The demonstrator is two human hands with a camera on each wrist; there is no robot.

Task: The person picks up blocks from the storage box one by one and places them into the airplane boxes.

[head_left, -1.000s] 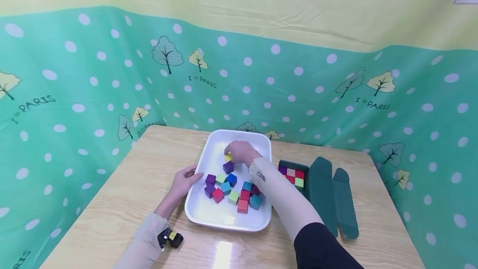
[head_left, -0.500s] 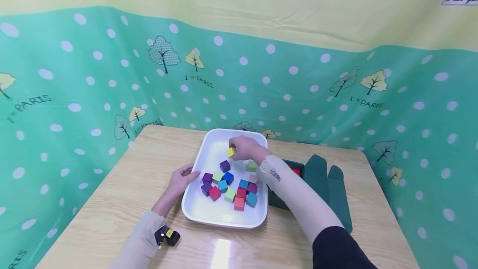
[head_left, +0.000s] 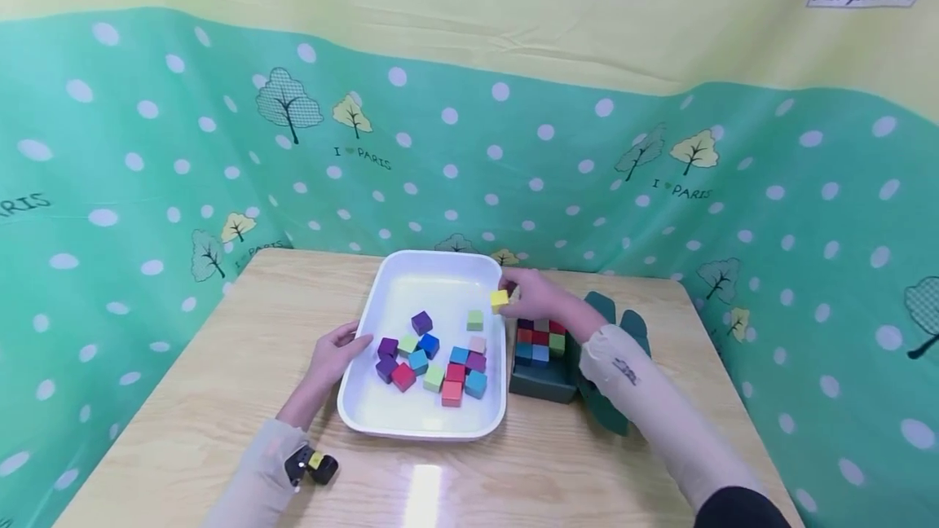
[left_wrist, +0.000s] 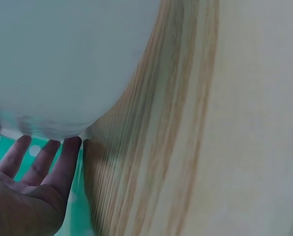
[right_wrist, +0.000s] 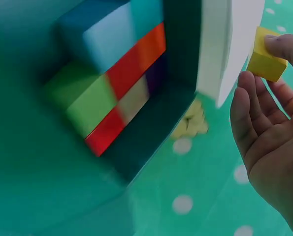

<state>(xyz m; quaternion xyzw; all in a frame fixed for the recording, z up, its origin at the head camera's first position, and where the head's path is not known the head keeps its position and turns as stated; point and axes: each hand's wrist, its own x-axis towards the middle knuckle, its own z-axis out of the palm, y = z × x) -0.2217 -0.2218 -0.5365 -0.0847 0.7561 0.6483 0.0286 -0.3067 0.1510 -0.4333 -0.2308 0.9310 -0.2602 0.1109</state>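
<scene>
Fingers [right_wrist: 252, 101] at right pinch a partly hidden yellow cube [right_wrist: 267, 66]; left fingers [left_wrist: 63, 169] touch tray [head_left: 411, 415].

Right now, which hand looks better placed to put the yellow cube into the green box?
Probably the right hand: it pinches the yellow cube close to the green box. The left hand is across the white tray, at its left rim.

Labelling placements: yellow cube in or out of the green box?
Out: the right wrist view shows the yellow cube pinched in the right hand, outside the green box.
</scene>
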